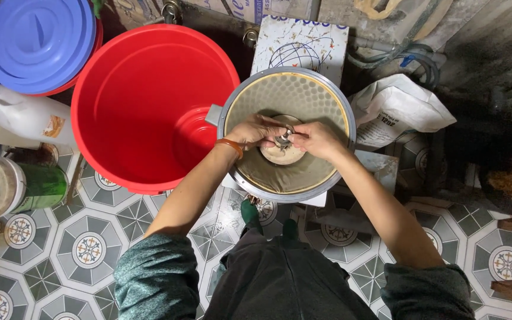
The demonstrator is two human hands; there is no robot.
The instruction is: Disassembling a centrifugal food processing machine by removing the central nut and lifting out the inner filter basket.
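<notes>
A round metal drum (241, 104) with a perforated inner wall stands on the floor in front of me. Both my hands reach down inside it. My left hand (255, 131) and my right hand (318, 140) meet over a small metal fitting (283, 140) on the pale hub (282, 155) at the drum's centre. Fingers of both hands close around that fitting. An orange band (231, 146) circles my left wrist.
A big red bucket (143, 95) stands left of the drum. A blue lid (40, 41) lies on another red bucket behind it. A white bottle (25, 115), a green tub (16, 186), a white sack (395, 112) and patterned floor tiles (90, 249) surround me.
</notes>
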